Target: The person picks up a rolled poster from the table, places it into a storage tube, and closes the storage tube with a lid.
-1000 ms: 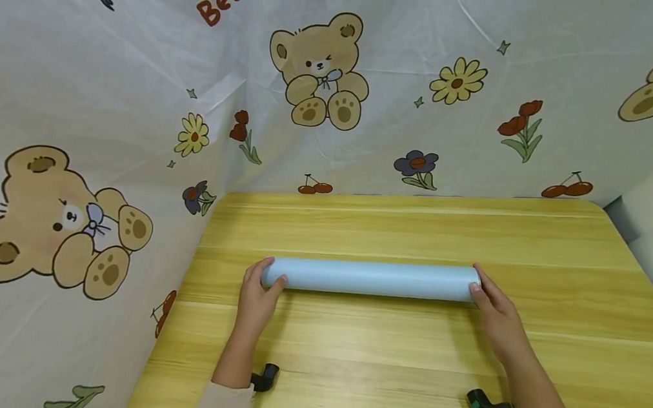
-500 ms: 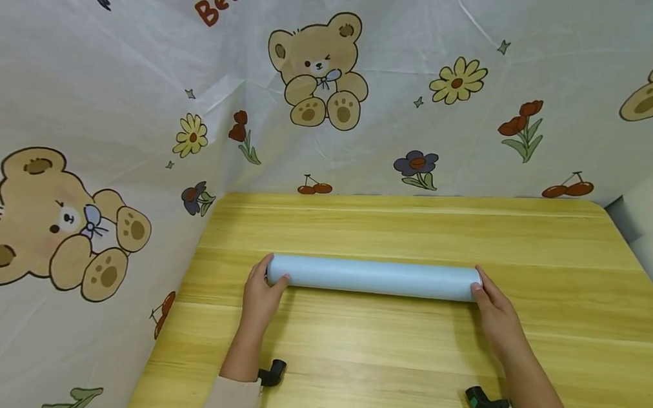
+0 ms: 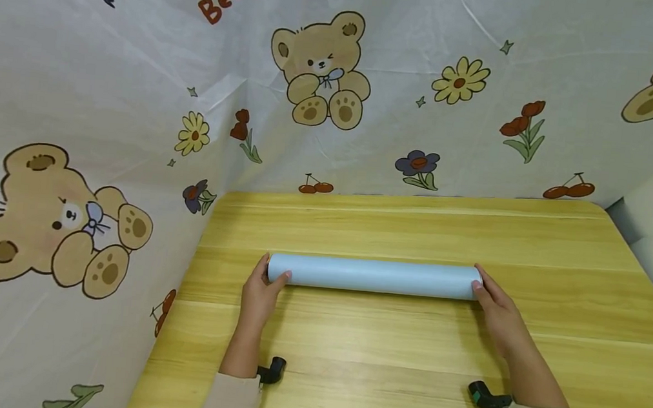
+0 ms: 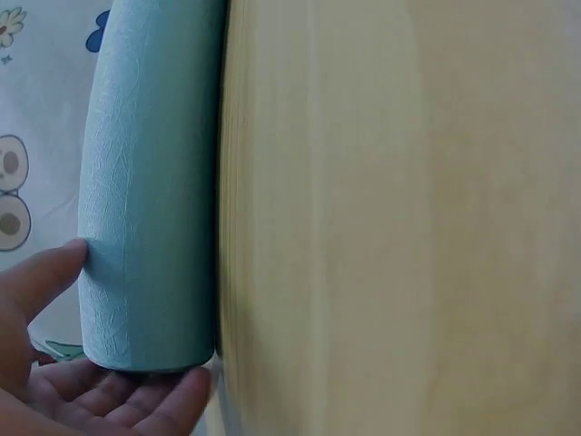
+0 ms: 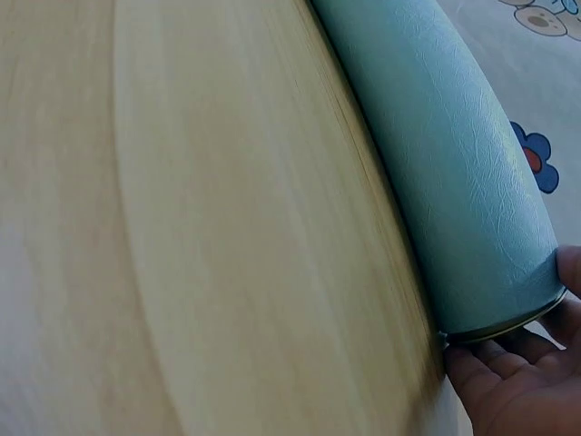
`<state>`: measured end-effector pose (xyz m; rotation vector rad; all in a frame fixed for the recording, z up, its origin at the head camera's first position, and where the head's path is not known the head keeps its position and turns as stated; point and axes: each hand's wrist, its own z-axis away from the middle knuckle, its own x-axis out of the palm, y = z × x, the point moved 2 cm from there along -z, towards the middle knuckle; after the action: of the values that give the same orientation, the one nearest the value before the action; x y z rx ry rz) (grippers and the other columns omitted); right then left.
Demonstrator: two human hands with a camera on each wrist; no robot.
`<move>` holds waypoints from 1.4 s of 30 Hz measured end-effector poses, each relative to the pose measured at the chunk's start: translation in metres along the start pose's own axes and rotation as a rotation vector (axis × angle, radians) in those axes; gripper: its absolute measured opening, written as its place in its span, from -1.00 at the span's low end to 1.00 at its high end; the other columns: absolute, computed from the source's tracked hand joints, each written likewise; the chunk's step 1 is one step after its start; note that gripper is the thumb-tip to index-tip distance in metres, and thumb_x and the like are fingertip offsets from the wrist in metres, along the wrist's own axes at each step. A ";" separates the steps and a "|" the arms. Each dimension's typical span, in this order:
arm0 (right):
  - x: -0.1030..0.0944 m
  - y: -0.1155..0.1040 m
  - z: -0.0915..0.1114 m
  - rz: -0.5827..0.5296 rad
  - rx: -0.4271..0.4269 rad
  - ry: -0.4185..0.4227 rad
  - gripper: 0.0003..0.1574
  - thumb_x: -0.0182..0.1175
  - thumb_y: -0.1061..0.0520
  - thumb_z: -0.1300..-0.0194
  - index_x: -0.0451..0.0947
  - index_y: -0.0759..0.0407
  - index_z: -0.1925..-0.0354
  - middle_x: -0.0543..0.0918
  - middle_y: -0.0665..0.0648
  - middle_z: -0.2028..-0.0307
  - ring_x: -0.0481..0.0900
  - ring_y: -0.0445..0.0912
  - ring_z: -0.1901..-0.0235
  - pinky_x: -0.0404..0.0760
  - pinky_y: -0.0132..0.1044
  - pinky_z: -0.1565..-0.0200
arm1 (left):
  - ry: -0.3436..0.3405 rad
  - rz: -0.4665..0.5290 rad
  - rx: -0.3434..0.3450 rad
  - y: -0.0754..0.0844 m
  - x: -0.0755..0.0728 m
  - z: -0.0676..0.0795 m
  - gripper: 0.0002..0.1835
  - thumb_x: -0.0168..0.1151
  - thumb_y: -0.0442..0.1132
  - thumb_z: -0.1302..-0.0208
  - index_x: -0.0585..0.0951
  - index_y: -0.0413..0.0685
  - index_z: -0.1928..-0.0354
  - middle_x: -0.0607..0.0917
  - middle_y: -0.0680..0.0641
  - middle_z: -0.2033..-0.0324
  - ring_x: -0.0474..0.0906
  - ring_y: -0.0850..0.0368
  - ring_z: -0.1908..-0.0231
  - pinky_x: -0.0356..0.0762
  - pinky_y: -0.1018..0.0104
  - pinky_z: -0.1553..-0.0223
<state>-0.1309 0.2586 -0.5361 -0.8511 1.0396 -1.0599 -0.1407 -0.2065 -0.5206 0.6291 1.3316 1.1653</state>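
A long light blue tube [image 3: 375, 276] lies crosswise in the head view, close over the wooden table. Its surface looks finely creased in both wrist views, and a thin gold-coloured rim edges its right end. My left hand [image 3: 258, 295] holds the left end, thumb on the near side and fingers around the end. In the left wrist view that thumb [image 4: 50, 272] touches the tube's side while the fingertips sit under its end. At the opposite end, my right hand [image 3: 500, 316] grips the tube likewise, its fingers [image 5: 490, 363] against the rimmed end in the right wrist view.
The wooden tabletop [image 3: 371, 357] spreads beneath the tube. A white cloth [image 3: 380, 118] printed with bears, flowers and cherries hangs behind and at the left. Black curved devices [image 3: 273, 371] stick out inward from both wrists. The table's right edge borders a pale surface.
The tube's left end and my left hand have shifted slightly right, and the left fingers have slid from over the end to behind it. My right hand has barely moved.
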 end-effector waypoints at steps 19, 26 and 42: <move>-0.002 0.000 0.003 -0.096 -0.047 -0.010 -0.12 -0.16 -0.32 -0.56 -0.23 -0.18 -0.64 -0.38 0.19 -0.62 -0.50 0.25 -0.58 -0.37 0.36 -0.48 | -0.129 0.019 0.088 -0.010 0.001 -0.003 -0.14 0.22 -0.07 -0.46 0.00 0.00 -0.62 0.27 -0.23 -0.49 0.32 -0.17 -0.43 0.37 -0.11 -0.39; 0.000 0.001 0.002 -0.123 -0.055 -0.018 -0.09 -0.13 -0.31 -0.56 -0.27 -0.20 -0.63 -0.36 0.08 -0.63 -0.47 0.17 -0.59 -0.39 0.22 -0.53 | -0.140 0.044 0.068 -0.010 0.000 -0.001 -0.06 0.23 0.00 -0.45 -0.09 -0.04 -0.63 0.19 -0.26 -0.53 0.27 -0.20 -0.46 0.34 -0.14 -0.40; 0.001 -0.001 0.007 -0.074 -0.097 0.026 -0.10 -0.14 -0.30 -0.56 -0.22 -0.14 -0.64 -0.26 0.12 -0.63 -0.31 0.14 -0.61 0.07 -0.67 -0.40 | -0.156 0.043 0.036 -0.007 -0.002 0.001 -0.04 0.21 0.08 -0.44 -0.12 -0.05 -0.63 0.12 -0.24 -0.56 0.19 -0.22 -0.50 0.26 -0.14 -0.46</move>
<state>-0.1247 0.2581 -0.5336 -0.9628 1.0956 -1.0921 -0.1377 -0.2102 -0.5262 0.7627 1.2145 1.1054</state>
